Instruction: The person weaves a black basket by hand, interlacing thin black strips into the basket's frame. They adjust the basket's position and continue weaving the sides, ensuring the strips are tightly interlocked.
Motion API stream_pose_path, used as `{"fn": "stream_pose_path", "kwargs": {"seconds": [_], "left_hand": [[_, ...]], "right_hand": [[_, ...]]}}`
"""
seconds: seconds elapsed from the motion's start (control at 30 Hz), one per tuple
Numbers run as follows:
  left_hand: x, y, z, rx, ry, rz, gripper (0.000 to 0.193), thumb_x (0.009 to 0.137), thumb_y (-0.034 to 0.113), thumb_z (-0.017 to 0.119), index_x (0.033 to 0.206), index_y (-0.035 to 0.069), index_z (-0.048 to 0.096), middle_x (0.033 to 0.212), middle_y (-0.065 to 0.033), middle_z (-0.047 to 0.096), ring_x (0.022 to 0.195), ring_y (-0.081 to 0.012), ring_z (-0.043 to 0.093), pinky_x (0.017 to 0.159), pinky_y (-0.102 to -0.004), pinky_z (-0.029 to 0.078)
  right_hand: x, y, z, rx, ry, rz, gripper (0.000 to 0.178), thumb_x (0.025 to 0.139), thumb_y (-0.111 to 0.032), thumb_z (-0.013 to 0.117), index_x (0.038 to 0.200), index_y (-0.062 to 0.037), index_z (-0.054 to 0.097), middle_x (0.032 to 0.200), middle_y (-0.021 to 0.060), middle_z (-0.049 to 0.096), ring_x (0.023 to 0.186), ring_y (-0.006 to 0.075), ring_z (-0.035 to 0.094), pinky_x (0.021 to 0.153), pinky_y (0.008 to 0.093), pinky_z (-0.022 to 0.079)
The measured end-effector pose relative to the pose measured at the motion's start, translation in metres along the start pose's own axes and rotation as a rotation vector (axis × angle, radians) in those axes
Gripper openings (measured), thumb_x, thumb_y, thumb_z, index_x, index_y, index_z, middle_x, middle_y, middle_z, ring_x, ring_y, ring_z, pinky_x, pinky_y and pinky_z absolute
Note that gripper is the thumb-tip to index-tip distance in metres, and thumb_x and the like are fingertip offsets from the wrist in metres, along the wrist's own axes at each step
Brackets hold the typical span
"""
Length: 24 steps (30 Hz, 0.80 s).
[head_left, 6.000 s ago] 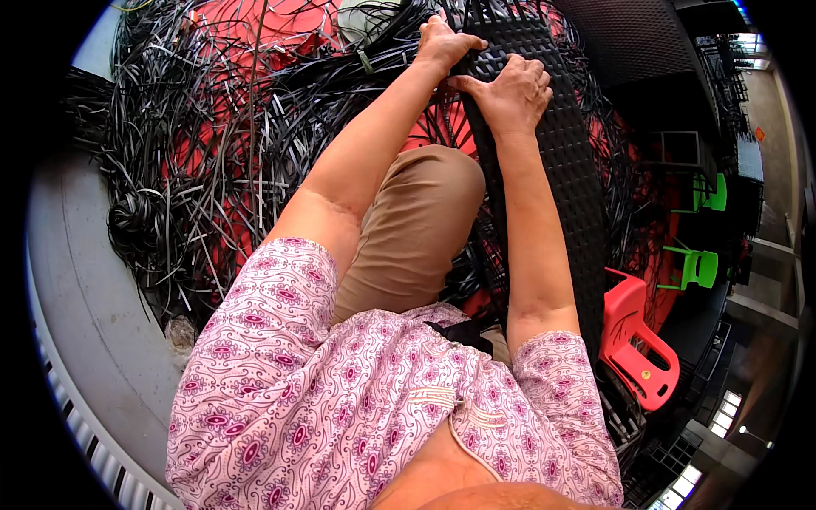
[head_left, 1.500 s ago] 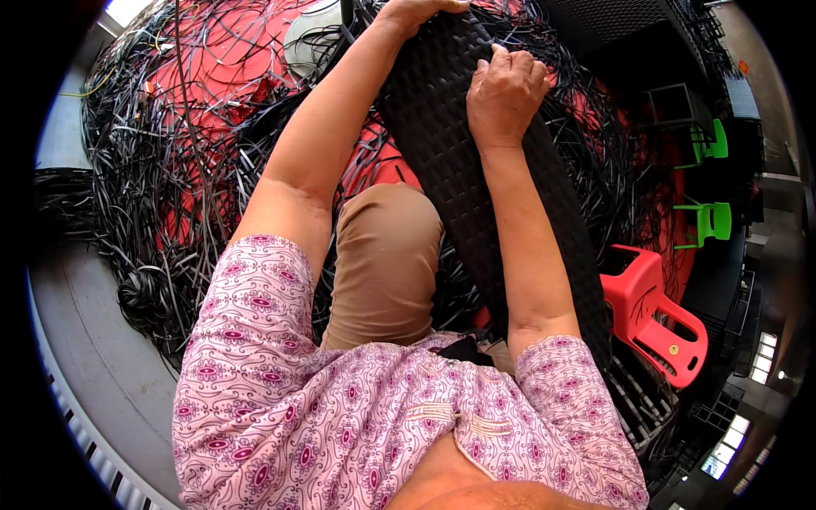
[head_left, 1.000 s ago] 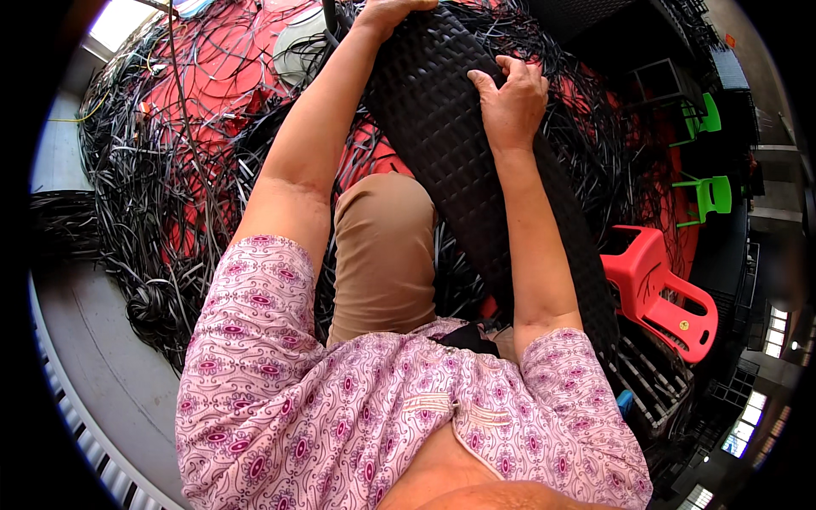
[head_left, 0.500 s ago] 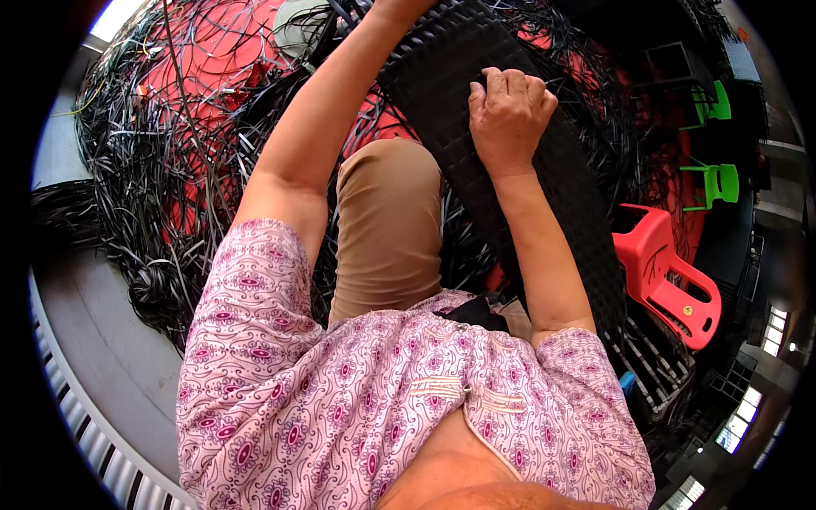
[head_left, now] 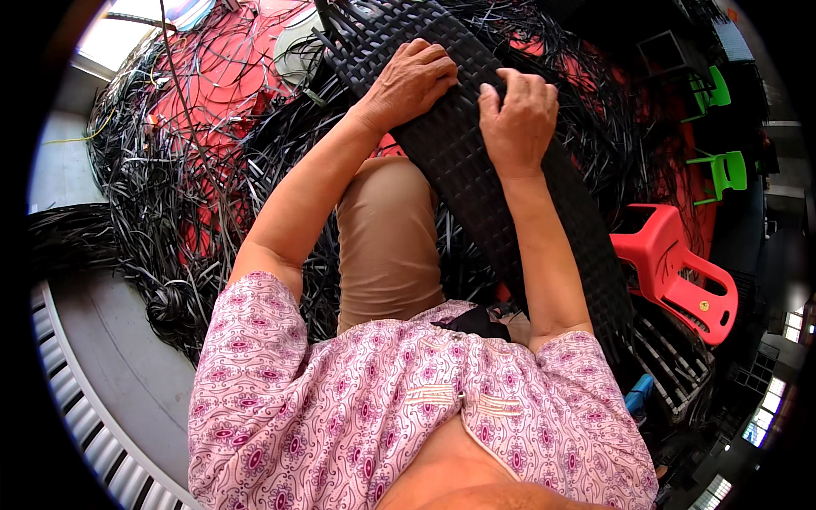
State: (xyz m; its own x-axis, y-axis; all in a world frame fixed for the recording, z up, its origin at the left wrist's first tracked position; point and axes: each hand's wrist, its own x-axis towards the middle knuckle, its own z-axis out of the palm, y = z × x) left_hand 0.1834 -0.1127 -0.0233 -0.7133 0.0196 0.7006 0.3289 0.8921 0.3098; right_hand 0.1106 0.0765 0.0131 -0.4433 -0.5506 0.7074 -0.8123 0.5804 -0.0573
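A long panel woven from flat black strips (head_left: 459, 140) slants in front of me, from the upper middle down past my right side, with loose strip ends fanning out at its far end. On its left part lies my left hand (head_left: 410, 85), fingers bent and pressed together; whatever they grip is hidden. Farther right, over the panel's right part, is my right hand (head_left: 520, 119), its fingers curled down and the thumb near the index finger. I cannot make out what is between them. My knee in brown trousers (head_left: 387, 238) is beside the panel's left edge.
Tangled black strips (head_left: 161, 221) heap over the red floor (head_left: 229, 76) at left and ahead. At right stand a red plastic chair (head_left: 680, 263), two green chairs (head_left: 727, 174) and a slatted metal frame (head_left: 671, 365). A grey surface (head_left: 127, 340) is at lower left.
My left hand has come back toward me from the far end and is now on the weave near my right hand. The right hand has shifted slightly. More of the panel's far end shows.
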Motion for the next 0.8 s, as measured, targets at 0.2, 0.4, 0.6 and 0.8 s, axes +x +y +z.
{"fn": "stream_pose_path", "kwargs": {"seconds": [0.2,0.4,0.6,0.8], "left_hand": [[0.010,0.007,-0.004,0.014,-0.083,-0.048,0.011,0.089,0.016,0.069,0.095,0.007,0.066,0.095,-0.0072,0.061,0.101,-0.0284,0.057,0.088,-0.0386,0.046],[0.038,0.003,0.025,0.045,0.056,-0.010,0.029,0.094,0.024,0.066,0.120,0.011,0.069,0.125,-0.0084,0.063,0.123,-0.0286,0.055,0.107,-0.0415,0.039],[0.041,0.000,0.034,0.018,0.055,0.002,0.031,0.093,0.028,0.067,0.119,0.013,0.070,0.125,-0.0070,0.064,0.122,-0.0274,0.055,0.106,-0.0411,0.038],[0.060,0.004,0.027,0.046,0.004,0.023,0.020,0.091,0.028,0.069,0.104,0.012,0.070,0.109,-0.0053,0.062,0.108,-0.0257,0.056,0.095,-0.0388,0.040]], "right_hand": [[0.006,0.021,0.003,-0.017,-0.097,0.186,0.031,0.081,-0.033,0.080,0.101,-0.0118,0.069,0.101,0.0086,0.064,0.099,0.0302,0.060,0.088,0.0439,0.048],[0.005,0.025,0.008,0.095,-0.062,0.195,0.030,0.079,-0.031,0.082,0.096,-0.0121,0.067,0.099,0.0069,0.063,0.098,0.0299,0.059,0.089,0.0433,0.048],[0.004,0.030,0.009,0.109,-0.045,0.205,0.029,0.078,-0.030,0.083,0.095,-0.0123,0.067,0.098,0.0060,0.063,0.097,0.0298,0.060,0.087,0.0429,0.049],[0.006,0.029,0.009,0.121,-0.046,0.214,0.029,0.078,-0.030,0.083,0.095,-0.0123,0.067,0.097,0.0058,0.064,0.096,0.0294,0.060,0.086,0.0426,0.049]]}}
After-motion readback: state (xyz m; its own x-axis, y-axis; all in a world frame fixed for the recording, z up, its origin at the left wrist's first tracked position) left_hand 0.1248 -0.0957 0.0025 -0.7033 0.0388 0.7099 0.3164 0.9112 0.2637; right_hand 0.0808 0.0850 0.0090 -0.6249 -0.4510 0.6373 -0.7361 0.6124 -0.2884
